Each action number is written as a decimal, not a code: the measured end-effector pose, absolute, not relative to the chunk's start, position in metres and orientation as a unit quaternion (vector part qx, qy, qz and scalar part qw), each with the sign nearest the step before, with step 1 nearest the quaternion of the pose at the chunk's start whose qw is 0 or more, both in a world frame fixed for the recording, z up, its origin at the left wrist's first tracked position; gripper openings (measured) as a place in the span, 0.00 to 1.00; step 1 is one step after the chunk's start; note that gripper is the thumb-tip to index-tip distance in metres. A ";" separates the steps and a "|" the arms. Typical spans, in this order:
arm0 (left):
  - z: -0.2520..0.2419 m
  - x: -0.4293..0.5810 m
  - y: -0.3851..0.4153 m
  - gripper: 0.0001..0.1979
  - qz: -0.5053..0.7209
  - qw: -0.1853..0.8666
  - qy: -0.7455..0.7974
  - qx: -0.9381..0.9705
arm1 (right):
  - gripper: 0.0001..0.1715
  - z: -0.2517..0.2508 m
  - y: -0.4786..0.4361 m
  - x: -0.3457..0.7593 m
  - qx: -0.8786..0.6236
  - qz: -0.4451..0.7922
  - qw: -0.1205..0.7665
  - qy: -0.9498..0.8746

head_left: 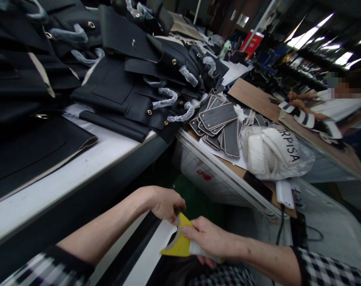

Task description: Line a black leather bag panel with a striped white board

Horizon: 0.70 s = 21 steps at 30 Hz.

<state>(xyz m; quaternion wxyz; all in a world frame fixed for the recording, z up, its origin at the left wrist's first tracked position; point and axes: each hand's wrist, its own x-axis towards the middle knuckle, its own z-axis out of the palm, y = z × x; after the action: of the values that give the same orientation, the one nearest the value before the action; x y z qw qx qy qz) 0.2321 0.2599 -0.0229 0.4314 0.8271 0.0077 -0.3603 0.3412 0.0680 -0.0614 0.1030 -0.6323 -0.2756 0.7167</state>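
Note:
A yellow sheet piece (pixel 185 236) with a curved grey edge is in front of me, above my lap. My right hand (pixel 212 238) grips its right side, thumb on top, with something whitish under the palm. At the upper end of that curved edge, my left hand (pixel 165 204) is closed with its fingertips pinching the piece; part of the grip is hidden. Below the hands, black and white strips (pixel 152 248) of material run toward me. Their far ends are partly covered by the yellow piece.
Black bags (pixel 115 83) with wrapped handles are heaped on the white table (pixel 115 149) at left. Grey panels (pixel 219 117), a plastic bag of white parts (pixel 272 153) and a white power bank-like box (pixel 284 194) lie on the right. Another person (pixel 335 103) works at a board (pixel 258 97).

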 end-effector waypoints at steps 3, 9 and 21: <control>-0.024 0.231 0.260 0.29 -0.352 0.425 0.007 0.834 | 0.27 -0.063 0.066 0.336 -0.640 0.712 0.107 -0.268; -0.030 0.228 0.262 0.31 -0.348 0.425 0.007 0.835 | 0.33 -0.069 0.067 0.322 -0.638 0.719 0.131 -0.243; -0.020 0.201 0.261 0.20 -0.232 0.376 0.112 0.890 | 0.46 -0.067 0.072 0.279 -0.650 0.721 0.155 -0.183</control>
<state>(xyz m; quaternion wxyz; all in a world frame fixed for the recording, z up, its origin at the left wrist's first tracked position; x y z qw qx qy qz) 0.2015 0.2612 -0.0198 0.3759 0.8902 0.1120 -0.2315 0.2789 0.0723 -0.0665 0.1545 -0.6499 -0.1832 0.7213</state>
